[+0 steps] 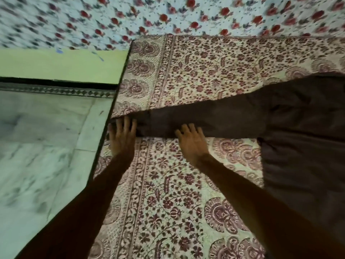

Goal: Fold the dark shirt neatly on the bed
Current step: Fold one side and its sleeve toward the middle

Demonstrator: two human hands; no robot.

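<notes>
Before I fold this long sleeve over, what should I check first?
1. Is the sleeve stretched straight across the bedspread? ok.
2. Does the left hand touch the cuff? ok.
3. Does the right hand rest on the sleeve's near edge? ok.
4. Is the cuff lying on the bed? ok, though close to its edge.
5. Is the shirt body smooth? cannot tell, it runs out of view.
6. Is the other sleeve laid out? cannot tell, not in view.

Pale marble floor (37, 146), green wall (56, 64), rose-print cloth (168, 15) above
</notes>
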